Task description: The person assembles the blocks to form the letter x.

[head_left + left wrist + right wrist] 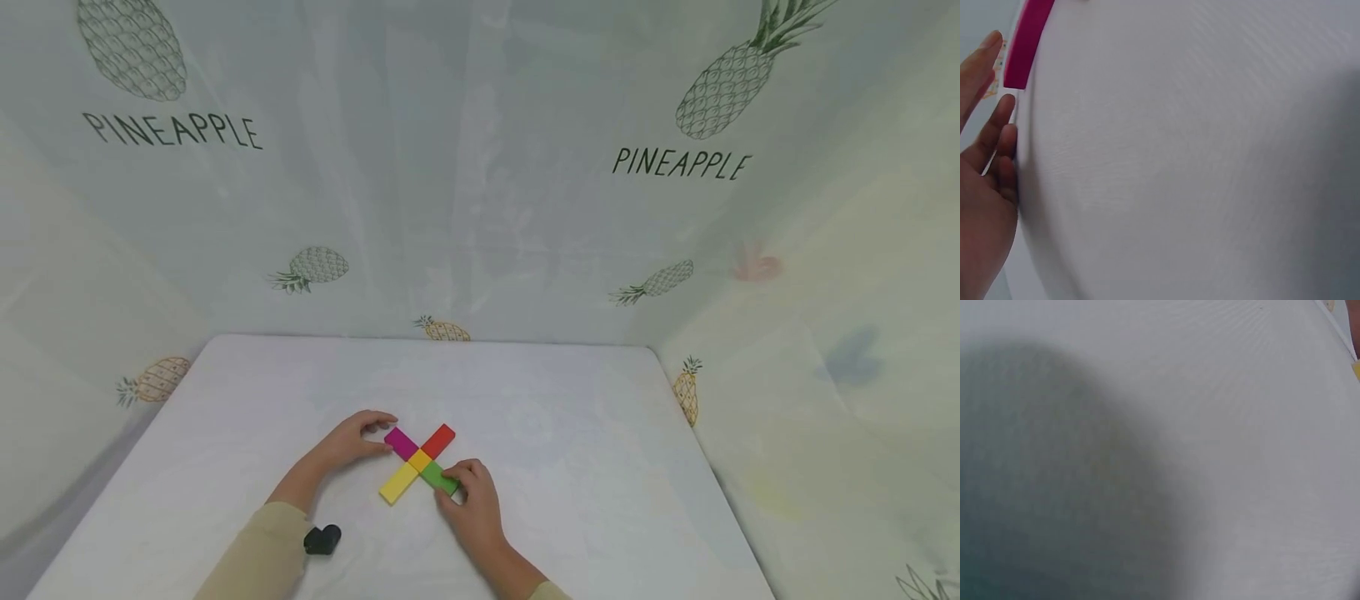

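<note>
Several flat coloured blocks form an X on the white table in the head view. A small orange-yellow block (420,460) sits at the centre. Around it lie a magenta block (401,443), a red block (438,442), a yellow block (398,482) and a green block (437,477). My left hand (349,440) is spread beside the outer end of the magenta block. In the left wrist view, a small gap separates the fingertips (1005,103) from that block. My right hand (474,510) pinches the green block between thumb and index finger, partly covering its outer end.
The white table (570,450) has rounded far corners. Pineapple-printed cloth (480,208) hangs behind it and along both sides. A black device (322,540) is at the left sleeve. The right wrist view shows mostly tabletop, with a yellow edge at far right.
</note>
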`<state>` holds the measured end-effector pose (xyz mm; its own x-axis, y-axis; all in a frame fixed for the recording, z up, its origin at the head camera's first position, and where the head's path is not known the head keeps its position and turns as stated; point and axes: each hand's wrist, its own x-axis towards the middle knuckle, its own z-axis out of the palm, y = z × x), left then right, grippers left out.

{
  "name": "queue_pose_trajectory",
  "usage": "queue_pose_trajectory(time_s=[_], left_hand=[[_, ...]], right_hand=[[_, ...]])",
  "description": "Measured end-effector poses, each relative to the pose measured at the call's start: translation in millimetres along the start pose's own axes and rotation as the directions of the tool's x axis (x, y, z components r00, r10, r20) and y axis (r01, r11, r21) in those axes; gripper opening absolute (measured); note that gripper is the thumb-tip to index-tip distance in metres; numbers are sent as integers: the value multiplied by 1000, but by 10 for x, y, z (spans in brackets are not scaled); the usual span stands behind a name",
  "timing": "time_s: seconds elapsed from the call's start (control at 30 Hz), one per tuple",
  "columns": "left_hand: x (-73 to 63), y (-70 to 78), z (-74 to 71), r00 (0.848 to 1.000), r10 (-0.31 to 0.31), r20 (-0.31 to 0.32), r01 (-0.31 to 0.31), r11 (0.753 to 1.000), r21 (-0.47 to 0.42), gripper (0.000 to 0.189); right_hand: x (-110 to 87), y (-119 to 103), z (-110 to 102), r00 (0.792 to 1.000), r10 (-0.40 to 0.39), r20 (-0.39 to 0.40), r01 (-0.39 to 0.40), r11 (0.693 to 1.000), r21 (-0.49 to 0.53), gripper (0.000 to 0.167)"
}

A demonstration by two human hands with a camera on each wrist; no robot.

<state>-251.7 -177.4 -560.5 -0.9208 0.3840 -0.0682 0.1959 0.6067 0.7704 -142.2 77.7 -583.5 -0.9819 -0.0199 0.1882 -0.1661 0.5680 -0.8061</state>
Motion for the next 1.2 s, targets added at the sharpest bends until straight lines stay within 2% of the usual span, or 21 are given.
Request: queue_pose_trajectory(time_s=[0.2,0.37,0.57,0.77,0.9,1.1,1.2], left_hand=[[10,51,-53,1000,-12,-9,12,1000,12,48],[11,133,-97,1000,-5,-8,5,1000,10,50],[-21,278,-155,1000,17,-19,-16,999,39,52],[-47,469,-224,999,36,-26,-33,995,90,53],[-64,610,-283,998,40,-51,-32,988,148,54],[-120,735,-355,992,78,-100,-48,960,275,60],[-167,773,-386,983,115,-140,-62,941,331,64]], right_hand=[[82,15,-28,999,3,48,-6,998,58,22],[221,-26,-133,992,-23,122,17,999,48,27],[413,-193,-365,977,-119,178,114,993,40,33],[583,-342,-600,965,-198,172,211,976,-60,33],[678,-398,-733,946,-271,179,298,943,-148,36],[782,-407,-901,897,-382,222,435,851,-294,44],[807,-410,-993,883,-407,232,465,823,-326,45]])
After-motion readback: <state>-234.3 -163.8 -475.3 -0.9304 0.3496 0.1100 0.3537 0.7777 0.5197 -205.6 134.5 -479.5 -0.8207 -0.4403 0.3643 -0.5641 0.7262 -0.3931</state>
